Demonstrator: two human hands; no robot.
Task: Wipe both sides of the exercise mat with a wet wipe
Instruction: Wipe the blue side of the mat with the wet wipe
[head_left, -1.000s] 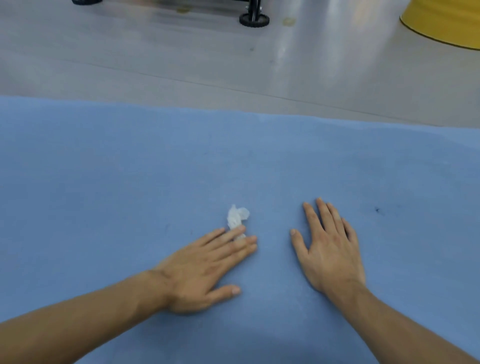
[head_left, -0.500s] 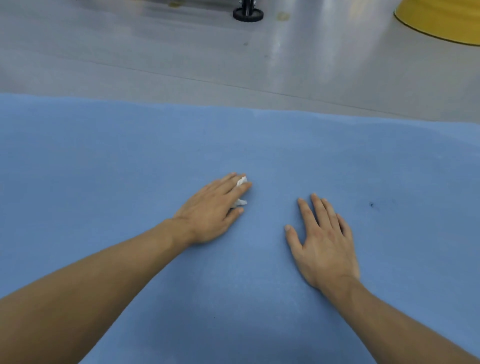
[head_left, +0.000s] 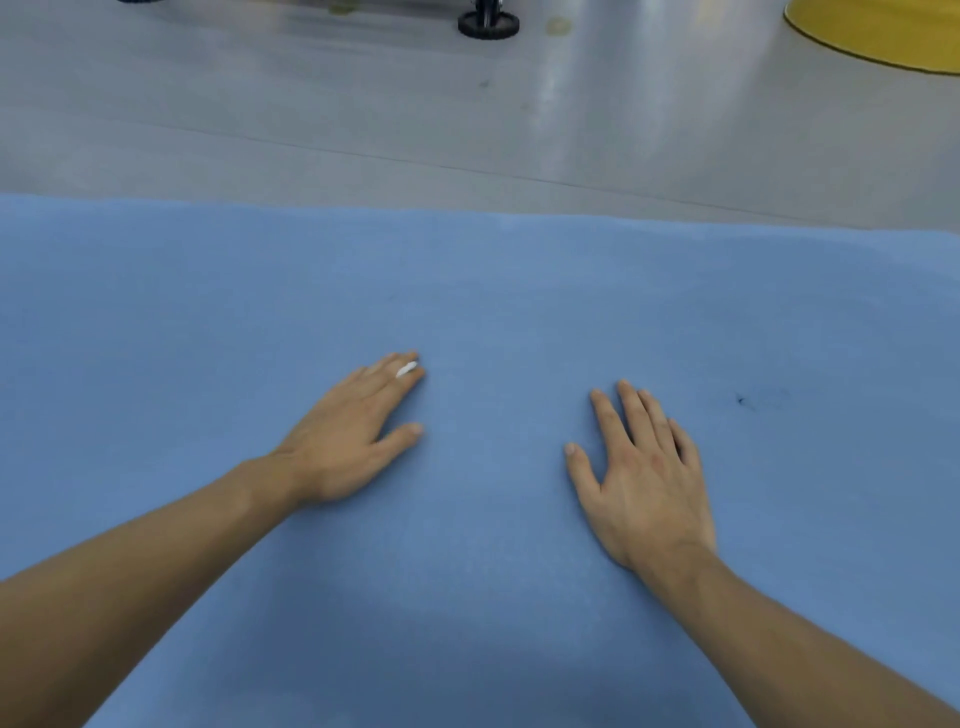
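A blue exercise mat (head_left: 493, 291) lies flat and fills the lower two thirds of the view. My left hand (head_left: 353, 431) lies palm down on it with straight fingers, pressing the white wet wipe (head_left: 407, 370) to the mat. Only a small white sliver of the wipe shows between the fingers; the rest is hidden under the hand. My right hand (head_left: 644, 473) rests flat on the mat to the right, fingers straight, holding nothing.
A small dark mark (head_left: 742, 400) sits on the mat right of my right hand. Beyond the mat's far edge is grey floor (head_left: 363, 119), with a black caster wheel (head_left: 488, 22) at the top and a yellow curved object (head_left: 878, 31) at the top right.
My left hand has slid forward over the wipe, which lay at its fingertips a second ago and is now almost covered. My right hand has stayed in place.
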